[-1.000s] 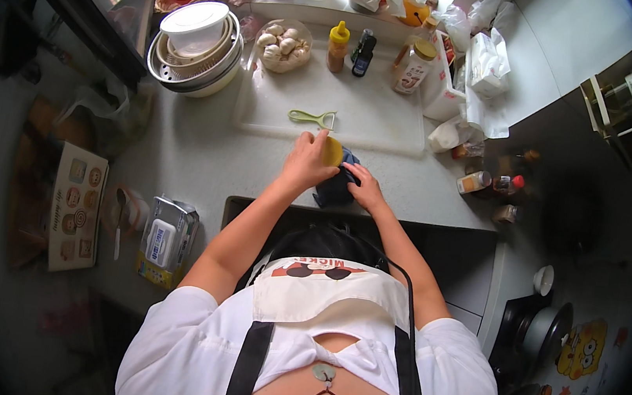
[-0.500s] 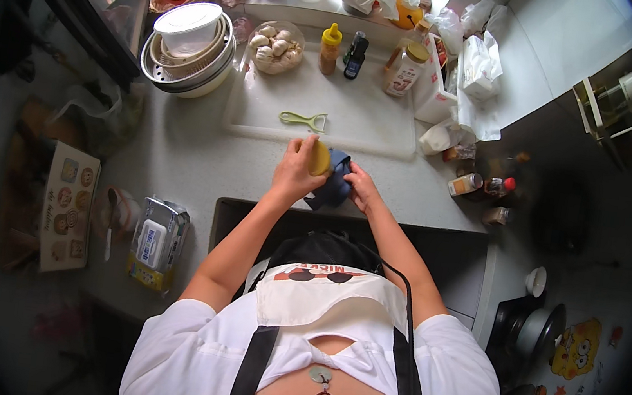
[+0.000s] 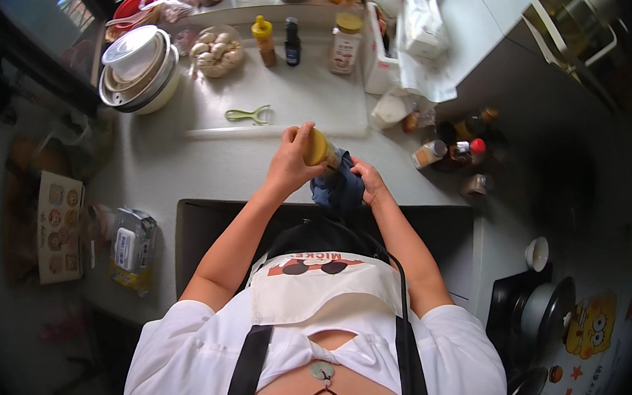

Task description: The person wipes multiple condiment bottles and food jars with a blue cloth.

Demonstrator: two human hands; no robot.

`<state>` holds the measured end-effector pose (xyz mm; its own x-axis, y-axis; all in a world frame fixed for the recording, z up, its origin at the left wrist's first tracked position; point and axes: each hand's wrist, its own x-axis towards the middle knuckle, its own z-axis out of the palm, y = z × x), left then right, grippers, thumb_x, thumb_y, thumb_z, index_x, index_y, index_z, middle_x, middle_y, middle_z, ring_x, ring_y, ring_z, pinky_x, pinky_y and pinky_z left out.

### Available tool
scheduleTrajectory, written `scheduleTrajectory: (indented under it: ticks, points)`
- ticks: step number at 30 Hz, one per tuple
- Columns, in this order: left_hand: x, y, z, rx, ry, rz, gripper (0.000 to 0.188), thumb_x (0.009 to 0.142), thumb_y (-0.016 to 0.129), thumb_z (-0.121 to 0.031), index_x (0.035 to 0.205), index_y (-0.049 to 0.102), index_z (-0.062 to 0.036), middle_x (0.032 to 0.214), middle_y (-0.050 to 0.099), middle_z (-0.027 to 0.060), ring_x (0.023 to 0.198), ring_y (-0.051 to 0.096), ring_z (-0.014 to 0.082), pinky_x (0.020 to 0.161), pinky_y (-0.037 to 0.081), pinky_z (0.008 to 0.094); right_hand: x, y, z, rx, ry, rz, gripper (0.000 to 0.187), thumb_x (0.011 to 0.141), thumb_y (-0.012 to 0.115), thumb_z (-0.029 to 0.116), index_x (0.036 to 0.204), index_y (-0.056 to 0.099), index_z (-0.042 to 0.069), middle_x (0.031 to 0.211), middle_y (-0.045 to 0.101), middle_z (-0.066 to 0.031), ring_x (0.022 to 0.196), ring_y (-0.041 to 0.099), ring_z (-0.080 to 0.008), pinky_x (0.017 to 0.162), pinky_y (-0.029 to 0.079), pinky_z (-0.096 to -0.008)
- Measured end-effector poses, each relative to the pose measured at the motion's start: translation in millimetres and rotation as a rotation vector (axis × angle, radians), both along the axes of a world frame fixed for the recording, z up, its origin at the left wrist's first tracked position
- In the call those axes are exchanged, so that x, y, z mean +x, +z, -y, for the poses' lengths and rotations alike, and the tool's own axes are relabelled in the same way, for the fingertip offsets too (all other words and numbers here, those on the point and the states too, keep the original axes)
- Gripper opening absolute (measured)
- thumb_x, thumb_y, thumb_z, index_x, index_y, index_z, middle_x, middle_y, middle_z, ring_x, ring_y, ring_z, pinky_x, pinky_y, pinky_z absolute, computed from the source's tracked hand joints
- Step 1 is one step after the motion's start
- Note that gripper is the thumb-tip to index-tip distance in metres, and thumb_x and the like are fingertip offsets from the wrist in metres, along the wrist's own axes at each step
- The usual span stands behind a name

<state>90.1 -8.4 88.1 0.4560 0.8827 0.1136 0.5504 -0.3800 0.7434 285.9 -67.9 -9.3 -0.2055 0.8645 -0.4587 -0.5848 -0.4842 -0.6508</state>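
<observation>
My left hand (image 3: pixel 291 160) is closed around a jar (image 3: pixel 316 149) with a yellow lid, held tilted over the counter's front edge by the sink. A strip of its clear side shows beyond the lid. Bunched against the jar's other end is a dark blue cloth (image 3: pixel 338 189), gripped by my right hand (image 3: pixel 369 182). The cloth hides that end of the jar and some of my right fingers. Beyond my hands, a green peeler (image 3: pixel 248 114) lies on a pale tray (image 3: pixel 303 109).
A bowl of garlic bulbs (image 3: pixel 217 51), a yellow-capped bottle (image 3: pixel 263 39), a dark bottle (image 3: pixel 293 43) and a gold-lidded jar (image 3: pixel 345 45) stand behind. Stacked bowls (image 3: pixel 157 91) sit left, seasoning bottles (image 3: pixel 428 154) right. The dark sink (image 3: pixel 208 212) opens beneath my forearms; a wipes pack (image 3: pixel 133 248) lies left.
The jar has tipped so that more of its clear side shows, and the cloth is bunched more fully around its end. The whole view has swung, shifting the counter things leftward.
</observation>
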Motion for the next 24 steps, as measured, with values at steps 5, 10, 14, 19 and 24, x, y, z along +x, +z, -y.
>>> scheduleTrajectory:
  ticks: [5, 10, 14, 19, 24]
  points:
    - [47.2, 5.9, 20.3, 0.081, -0.068, -0.062, 0.077, 0.061, 0.074, -0.016, 0.129, 0.037, -0.0182, 0.120, 0.042, 0.0136, 0.103, 0.051, 0.0323, 0.082, 0.047, 0.0395, 51.9, -9.0, 37.2, 0.077, -0.558, -0.059, 0.049, 0.071, 0.037, 0.003, 0.119, 0.049, -0.001, 0.109, 0.057, -0.0140, 0.101, 0.057, -0.0251, 0.092, 0.044, -0.0371]
    - [87.1, 4.1, 34.7, 0.095, -0.082, -0.268, 0.076, 0.063, 0.072, -0.025, 0.130, 0.037, -0.0212, 0.123, 0.042, 0.0117, 0.106, 0.051, 0.0309, 0.082, 0.047, 0.0390, 112.7, 27.8, 88.3, 0.162, -0.513, 0.232, 0.046, 0.071, 0.042, 0.003, 0.114, 0.055, 0.000, 0.106, 0.059, -0.0068, 0.093, 0.057, -0.0164, 0.086, 0.042, -0.0246]
    - [132.8, 1.9, 51.7, 0.083, -0.182, -0.288, 0.078, 0.062, 0.072, -0.028, 0.131, 0.035, -0.0208, 0.123, 0.042, 0.0121, 0.106, 0.050, 0.0315, 0.083, 0.046, 0.0392, 153.4, 40.0, 118.8, 0.188, -0.380, 0.521, 0.045, 0.070, 0.041, -0.001, 0.112, 0.057, 0.000, 0.101, 0.060, -0.0036, 0.081, 0.055, -0.0074, 0.077, 0.043, -0.0184]
    - [194.4, -7.5, 82.1, 0.106, -0.276, -0.226, 0.076, 0.063, 0.071, -0.031, 0.128, 0.035, -0.0132, 0.118, 0.046, 0.0133, 0.105, 0.050, 0.0325, 0.084, 0.045, 0.0395, 198.7, 37.6, 151.7, 0.089, -0.375, 0.675, 0.044, 0.068, 0.040, -0.003, 0.106, 0.062, 0.002, 0.090, 0.061, 0.0006, 0.070, 0.051, -0.0032, 0.068, 0.040, -0.0146]
    - [242.2, -25.1, 106.5, 0.187, -0.382, -0.157, 0.076, 0.059, 0.072, -0.022, 0.125, 0.036, -0.0100, 0.117, 0.045, 0.0128, 0.102, 0.052, 0.0319, 0.079, 0.048, 0.0389, 238.4, 28.5, 176.9, 0.096, -0.314, 0.941, 0.044, 0.068, 0.040, -0.002, 0.107, 0.061, 0.001, 0.093, 0.061, 0.0004, 0.073, 0.049, -0.0035, 0.070, 0.039, -0.0152]
